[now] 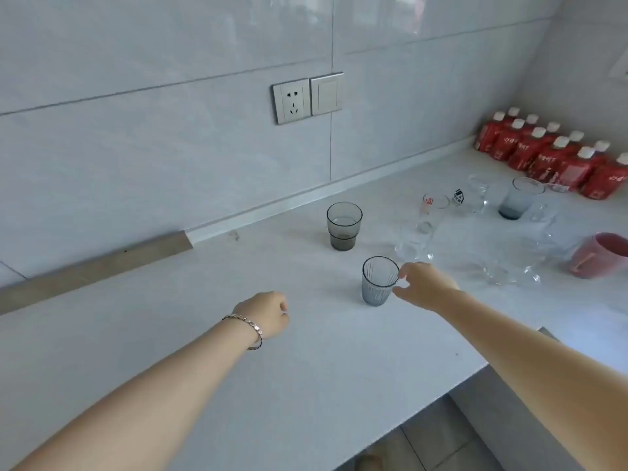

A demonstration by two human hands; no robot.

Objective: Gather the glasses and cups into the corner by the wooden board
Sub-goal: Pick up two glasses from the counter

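- The right hand (pixel 424 287) reaches to the ribbed blue-grey glass tumbler (pixel 379 281) near the middle of the worktop (pixel 170 334); its fingertips touch the tumbler's right side at the rim, loosely curled and not yet wrapped round it.
- The left hand (pixel 266 314), a metal chain bracelet (pixel 249 329) on its wrist, hovers over bare worktop with the fingers curled in, holding nothing.
- The long wooden board (pixel 98 266) lies along the back edge of the worktop at the left, against the tiled wall; no glass stands by it, so I judge the gathering barely begun.
- The smoky grey stepped glass (pixel 344 226) stands alone nearer the back edge, between the board and the rest.
- Left to move, as I judge: the ribbed tumbler, the smoky glass, a cluster of clear glasses (pixel 416 239) toward the right, 2 small printed glasses (pixel 441 205), a tall blue-tinted glass (pixel 518 198) and a pink ceramic mug lying on its side (pixel 598 256) at the right edge.
- The clear ones stand close together and are hard to tell apart; their count is uncertain.
- A row of red-labelled bottles with white caps (pixel 550 154) fills the back right corner, well apart from the route.
- The stretch of worktop toward the board looks unobstructed.
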